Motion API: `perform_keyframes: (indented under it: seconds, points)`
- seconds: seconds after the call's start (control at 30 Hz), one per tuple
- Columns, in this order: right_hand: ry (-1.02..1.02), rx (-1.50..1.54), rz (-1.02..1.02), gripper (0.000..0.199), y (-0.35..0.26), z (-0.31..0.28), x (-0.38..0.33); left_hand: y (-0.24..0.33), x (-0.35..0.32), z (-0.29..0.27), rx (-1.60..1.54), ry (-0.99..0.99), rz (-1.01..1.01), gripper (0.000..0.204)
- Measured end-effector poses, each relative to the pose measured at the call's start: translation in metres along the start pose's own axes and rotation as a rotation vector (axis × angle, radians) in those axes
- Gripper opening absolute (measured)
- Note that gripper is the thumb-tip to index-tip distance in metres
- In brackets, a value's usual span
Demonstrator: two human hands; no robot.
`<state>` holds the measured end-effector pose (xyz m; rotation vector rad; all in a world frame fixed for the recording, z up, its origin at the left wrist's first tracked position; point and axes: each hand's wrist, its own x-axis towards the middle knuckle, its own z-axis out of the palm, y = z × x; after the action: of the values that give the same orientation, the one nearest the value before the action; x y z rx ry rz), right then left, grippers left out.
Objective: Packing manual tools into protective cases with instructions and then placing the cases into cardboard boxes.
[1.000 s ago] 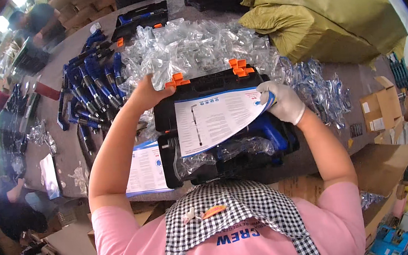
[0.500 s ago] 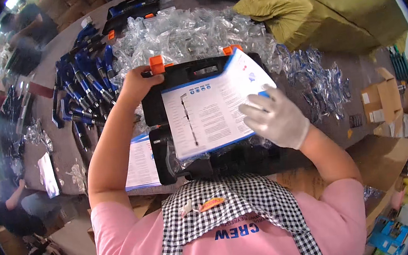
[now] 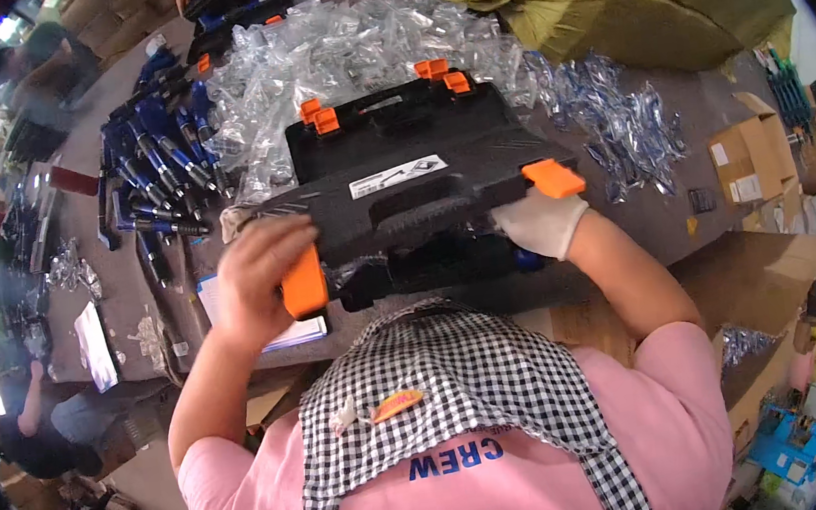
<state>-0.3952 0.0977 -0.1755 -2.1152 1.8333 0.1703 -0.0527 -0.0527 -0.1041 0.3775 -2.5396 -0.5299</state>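
A black plastic case lid (image 3: 398,188) with a white label is tilted over the lower half in front of me. Bare, my left hand (image 3: 268,281) curls round the lid's left corner beside an orange latch (image 3: 305,283). My right hand (image 3: 543,223), in a white glove, reaches under the lid's right end below another orange latch (image 3: 554,178); its fingertips are hidden. A small blue part (image 3: 527,259) shows near that glove. Behind the lid rises more black case plastic (image 3: 393,121) with several orange latches. The case's inside is mostly covered.
Clear plastic bags (image 3: 354,49) are heaped beyond the case. Blue-and-black tools (image 3: 160,152) lie to the left, printed sheets (image 3: 294,334) by my left forearm. Blue-tinted packets (image 3: 630,124), a yellow-green sack (image 3: 591,2) and cardboard boxes (image 3: 754,155) are on the right. Another person works far left.
The lid has swung down toward me, and the printed leaflet my right hand was on is out of sight. My left hand has moved from the far edge to the near left corner.
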Motion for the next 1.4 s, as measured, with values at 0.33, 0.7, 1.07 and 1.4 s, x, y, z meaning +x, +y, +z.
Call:
perform_keyframes:
  seconds: [0.33, 0.7, 1.07, 1.4]
  points:
    - [0.85, 0.344, 0.122, 0.022, 0.034, -0.02, -0.138, 0.066, -0.012, 0.02, 0.393, -0.513, -0.089, 0.113]
    - [0.423, 0.041, -0.357, 0.093, 0.015, -0.026, -0.054, 0.066, 0.032, 0.126, 0.838, -0.273, 0.046, 0.039]
    - [0.608, 0.683, -0.561, 0.064, 0.052, -0.053, -0.005, 0.053, 0.076, -0.012, 0.297, -0.382, -0.356, 0.081]
    - [0.649, 0.662, -0.504, 0.06, 0.062, -0.042, 0.011, -0.002, 0.021, -0.003, 0.076, -0.002, -0.141, 0.065]
